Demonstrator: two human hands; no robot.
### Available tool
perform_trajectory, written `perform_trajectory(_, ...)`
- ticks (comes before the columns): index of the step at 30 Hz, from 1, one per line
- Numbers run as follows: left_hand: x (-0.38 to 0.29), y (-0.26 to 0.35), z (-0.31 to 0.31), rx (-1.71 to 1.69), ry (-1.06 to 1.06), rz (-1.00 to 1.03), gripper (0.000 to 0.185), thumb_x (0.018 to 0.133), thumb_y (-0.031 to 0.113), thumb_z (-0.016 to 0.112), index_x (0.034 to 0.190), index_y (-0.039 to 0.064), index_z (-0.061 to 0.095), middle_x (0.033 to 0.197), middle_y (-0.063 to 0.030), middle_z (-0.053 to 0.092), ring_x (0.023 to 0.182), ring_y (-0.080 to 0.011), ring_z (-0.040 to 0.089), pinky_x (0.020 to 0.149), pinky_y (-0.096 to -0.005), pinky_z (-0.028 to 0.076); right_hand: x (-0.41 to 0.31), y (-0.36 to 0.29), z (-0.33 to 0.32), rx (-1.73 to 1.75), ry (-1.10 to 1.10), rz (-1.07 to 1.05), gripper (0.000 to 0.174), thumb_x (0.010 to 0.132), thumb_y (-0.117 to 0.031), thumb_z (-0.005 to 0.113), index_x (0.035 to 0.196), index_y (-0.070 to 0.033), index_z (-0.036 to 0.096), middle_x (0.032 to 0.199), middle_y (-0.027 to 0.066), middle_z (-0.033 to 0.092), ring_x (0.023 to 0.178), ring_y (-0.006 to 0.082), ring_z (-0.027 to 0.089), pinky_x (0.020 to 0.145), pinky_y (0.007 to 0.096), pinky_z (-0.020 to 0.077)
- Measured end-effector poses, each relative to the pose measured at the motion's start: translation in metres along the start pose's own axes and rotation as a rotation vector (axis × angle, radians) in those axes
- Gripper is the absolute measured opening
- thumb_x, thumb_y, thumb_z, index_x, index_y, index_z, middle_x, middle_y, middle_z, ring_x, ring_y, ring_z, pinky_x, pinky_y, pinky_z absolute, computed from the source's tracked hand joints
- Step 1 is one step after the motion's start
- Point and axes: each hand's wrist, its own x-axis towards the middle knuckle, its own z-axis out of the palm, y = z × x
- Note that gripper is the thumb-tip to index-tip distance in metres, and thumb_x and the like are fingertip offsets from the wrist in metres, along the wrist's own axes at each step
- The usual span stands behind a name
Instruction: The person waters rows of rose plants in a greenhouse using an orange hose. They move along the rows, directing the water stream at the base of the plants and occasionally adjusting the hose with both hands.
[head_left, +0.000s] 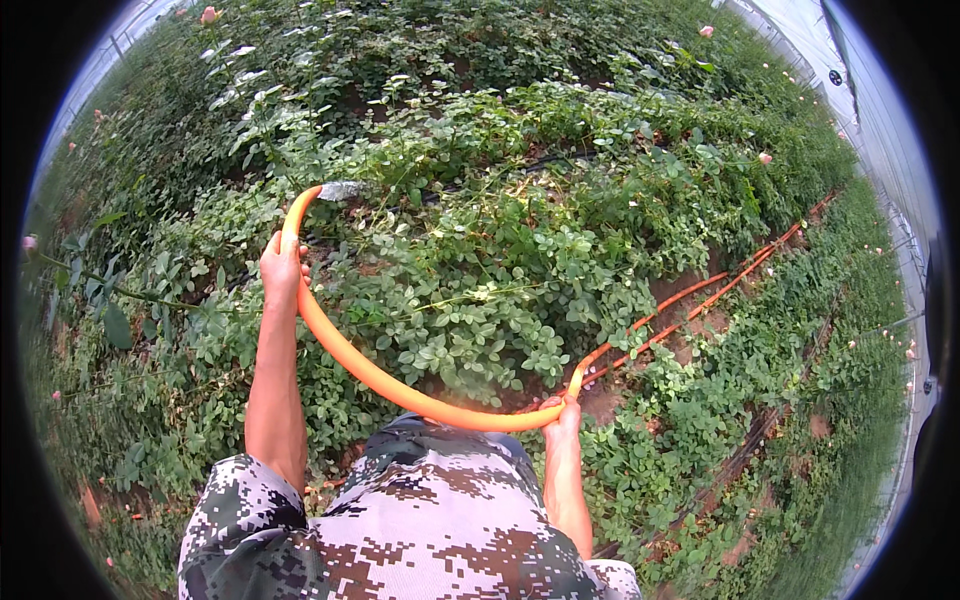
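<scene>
An orange hose (360, 365) bends in a wide arc across the front of my body. Near its outlet end, my left hand (282, 271) is wrapped around it, raised out ahead with the arm stretched. Water (341, 190) pours from the open end towards the right, onto the leafy plants. Lower down and close to my waist, my right hand (561, 417) grips the hose where it turns sharply away. Beyond that hand the hose runs off to the upper right along the ground between the plant rows.
Dense rose bushes (480, 300) surround me, with a few pink blooms such as one rose (765, 158). A second orange hose line (720, 300) lies beside the first on bare soil (679, 292). Pale greenhouse sheeting (892, 135) rises at the right. One long stem (135, 292) juts in from the left.
</scene>
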Motion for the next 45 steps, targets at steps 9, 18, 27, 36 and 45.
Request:
perform_trajectory(9, -0.003, -0.031, -0.019, -0.150, 0.057, -0.012, 0.049, 0.097, 0.019, 0.058, 0.141, 0.007, 0.041, 0.082, -0.0036, 0.059, 0.048, -0.0081, 0.049, 0.038, -0.0240, 0.043, 0.002, 0.000, -0.010, -0.032, -0.033, 0.043, 0.026, 0.100, -0.026, 0.043, 0.096, 0.000, 0.044, 0.066, 0.0005, 0.047, 0.053, 0.0111, 0.049, 0.048, 0.0235, 0.0466)
perform_trajectory(18, -0.009, -0.024, -0.018, -0.141, -0.063, -0.031, 0.055, 0.096, 0.021, 0.058, 0.145, 0.008, 0.039, 0.088, -0.0043, 0.062, 0.051, -0.0077, 0.050, 0.041, -0.0231, 0.045, 0.005, -0.003, -0.006, -0.027, -0.030, 0.033, 0.017, 0.100, -0.026, 0.042, 0.096, -0.009, 0.045, 0.071, 0.0011, 0.048, 0.054, 0.0117, 0.051, 0.048, 0.0225, 0.0475)
perform_trajectory(27, -0.020, -0.065, -0.061, -0.416, 0.093, -0.154, 0.026, 0.090, 0.009, 0.061, 0.114, 0.011, 0.052, 0.076, 0.0004, 0.050, 0.050, -0.0096, 0.047, 0.040, -0.0243, 0.043, 0.009, -0.003, -0.018, -0.035, -0.059, 0.087, 0.017, 0.102, -0.027, 0.039, 0.098, -0.012, 0.045, 0.069, 0.0000, 0.047, 0.054, 0.0103, 0.050, 0.049, 0.0243, 0.0466)
perform_trajectory(36, -0.036, -0.060, -0.055, -0.520, 0.001, -0.142, 0.027, 0.090, 0.006, 0.058, 0.117, 0.007, 0.052, 0.076, 0.0000, 0.049, 0.053, -0.0083, 0.046, 0.043, -0.0224, 0.041, 0.002, -0.014, -0.021, -0.008, -0.022, -0.011, 0.022, 0.102, -0.030, 0.037, 0.093, -0.010, 0.039, 0.069, 0.0017, 0.047, 0.054, 0.0115, 0.049, 0.048, 0.0246, 0.0468)
perform_trajectory(45, -0.021, -0.077, -0.071, -0.808, 0.163, -0.069, 0.012, 0.094, 0.009, 0.054, 0.103, 0.009, 0.046, 0.078, -0.0007, 0.048, 0.055, -0.0083, 0.045, 0.044, -0.0231, 0.041, 0.000, -0.006, -0.008, -0.011, -0.048, 0.035, 0.028, 0.103, -0.031, 0.037, 0.096, -0.005, 0.042, 0.067, 0.0022, 0.047, 0.053, 0.0113, 0.049, 0.048, 0.0229, 0.0457)
